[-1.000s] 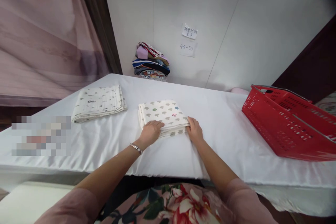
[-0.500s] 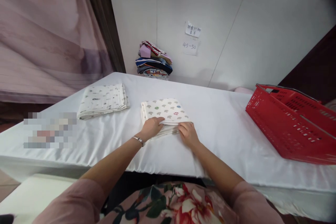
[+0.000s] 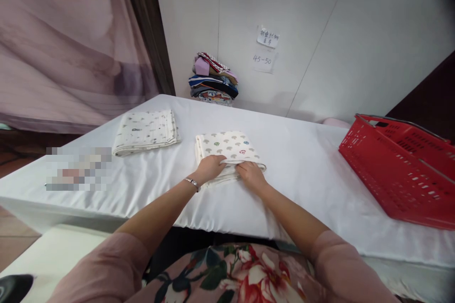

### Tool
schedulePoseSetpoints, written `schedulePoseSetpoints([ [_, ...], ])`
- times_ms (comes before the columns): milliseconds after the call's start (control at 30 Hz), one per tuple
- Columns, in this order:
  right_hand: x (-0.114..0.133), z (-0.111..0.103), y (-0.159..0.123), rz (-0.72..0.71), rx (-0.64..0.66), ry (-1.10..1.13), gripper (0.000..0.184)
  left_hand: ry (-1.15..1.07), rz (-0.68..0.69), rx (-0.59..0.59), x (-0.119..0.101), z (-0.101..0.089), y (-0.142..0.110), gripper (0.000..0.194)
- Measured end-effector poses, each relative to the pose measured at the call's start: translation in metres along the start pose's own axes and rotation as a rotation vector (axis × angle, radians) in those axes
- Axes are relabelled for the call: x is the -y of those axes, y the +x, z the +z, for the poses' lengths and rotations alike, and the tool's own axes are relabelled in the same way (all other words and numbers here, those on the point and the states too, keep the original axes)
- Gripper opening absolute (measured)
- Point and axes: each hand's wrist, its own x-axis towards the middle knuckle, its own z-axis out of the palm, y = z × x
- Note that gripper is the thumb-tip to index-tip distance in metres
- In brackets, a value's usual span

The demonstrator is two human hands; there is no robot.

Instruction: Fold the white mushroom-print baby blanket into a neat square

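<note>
A folded white cloth with a mushroom print [image 3: 227,147] lies in the middle of the white table [image 3: 302,170]. My left hand [image 3: 209,168] rests on its near edge with the fingers curled over the top layer. Close beside it, my right hand [image 3: 250,173] pinches the same near edge. The two hands almost touch. A thin bracelet sits on my left wrist. A second folded white cloth with small prints [image 3: 145,125] lies further left on the table, apart from both hands.
A red plastic basket [image 3: 401,170] stands tilted at the table's right end. A stack of folded colourful clothes [image 3: 213,79] sits at the back against the white wall, under two paper notes [image 3: 267,38]. A pink curtain [image 3: 71,42] hangs at the left.
My right hand has slid left along the cloth's near edge, from its right corner toward my left hand. The view has shifted slightly to the left.
</note>
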Motion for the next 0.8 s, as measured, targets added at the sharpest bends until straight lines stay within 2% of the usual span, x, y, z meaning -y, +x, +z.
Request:
schedulePoseSetpoints([
  [200, -0.003, 0.002, 0.008, -0.028, 0.045, -0.077, 0.021, -0.027, -0.01, 0.016, 0.002, -0.002, 0.001, 0.032],
  [400, -0.009, 0.001, 0.014, -0.13, 0.115, -0.146, 0.02, 0.013, 0.076, 0.085, 0.0, -0.004, -0.006, 0.046],
  [533, -0.015, -0.001, 0.015, -0.181, 0.109, -0.153, 0.023, 0.035, 0.164, 0.024, 0.004, -0.001, -0.011, 0.044],
  [667, -0.018, -0.003, 0.013, -0.215, 0.092, -0.137, 0.025, -0.092, 0.101, -0.039, 0.011, 0.001, -0.012, 0.041],
  [800, -0.016, -0.005, 0.014, -0.208, 0.104, -0.136, 0.024, -0.209, 0.043, 0.001, 0.014, -0.003, -0.012, 0.043],
])
